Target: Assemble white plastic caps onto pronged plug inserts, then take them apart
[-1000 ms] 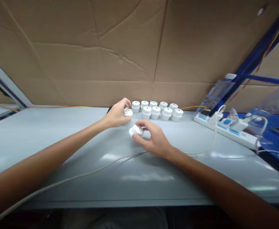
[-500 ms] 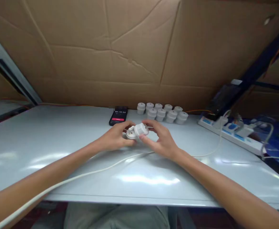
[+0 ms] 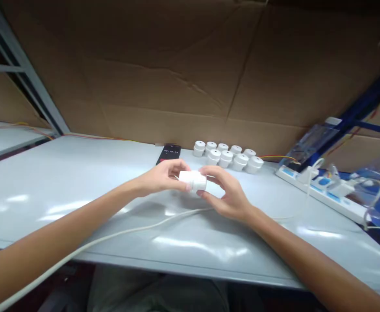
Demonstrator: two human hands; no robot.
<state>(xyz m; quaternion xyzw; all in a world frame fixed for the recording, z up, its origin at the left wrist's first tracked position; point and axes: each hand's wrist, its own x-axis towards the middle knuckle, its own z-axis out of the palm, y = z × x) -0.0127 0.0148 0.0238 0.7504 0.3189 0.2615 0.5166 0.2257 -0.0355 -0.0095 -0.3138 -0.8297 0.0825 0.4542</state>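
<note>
A white cylindrical device point(image 3: 193, 180) lies on its side between my hands, a little above the table. My left hand point(image 3: 169, 175) grips its left end with thumb and fingers. Around the ridged right end, the thumb and fingers of my right hand point(image 3: 224, 190) are closed. The two parts of the device sit together in line, with a narrow seam between them. A short thin white piece sticks out by my left fingers.
Several similar white devices point(image 3: 240, 160) stand in two rows at the back of the table point(image 3: 118, 238). A phone point(image 3: 170, 151) showing a timer lies behind my left hand. A white cable point(image 3: 121, 232) crosses in front. A power strip point(image 3: 326, 193) with plugs is at the right.
The two parts of the device, tilted apart with the inside showing before, are now joined in line. The view has shifted slightly, and the cardboard looks darker.
</note>
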